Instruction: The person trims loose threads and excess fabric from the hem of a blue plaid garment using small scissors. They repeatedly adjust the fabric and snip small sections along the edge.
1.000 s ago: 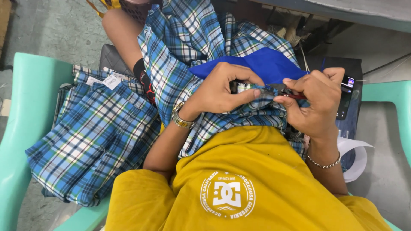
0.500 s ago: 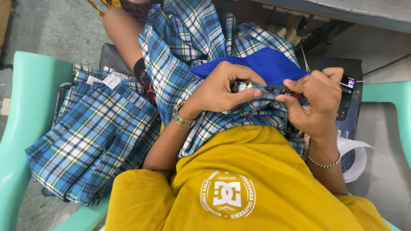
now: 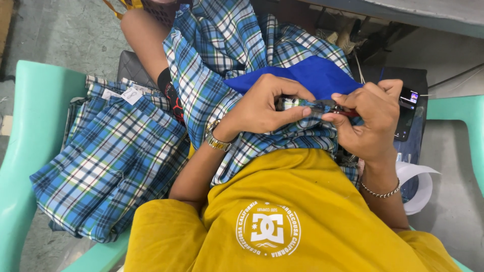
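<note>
hands unmoved – left hand (image 3: 262,108), right hand (image 3: 370,123) pinch plaid garment (image 3: 222,60)

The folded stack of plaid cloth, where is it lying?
In the head view, the folded stack of plaid cloth lies on the person's left, over the green chair, beside the left hand.

Small white rectangular label (image 3: 132,94) sewn at the top edge of the folded blue plaid garment (image 3: 111,161) on the left, lying flat. Phone screen (image 3: 412,96) just right of the right hand (image 3: 370,123): dark slab, only a small lit corner patch visible, mixed colours. White curled paper strip (image 3: 421,184) at right wrist.
</note>
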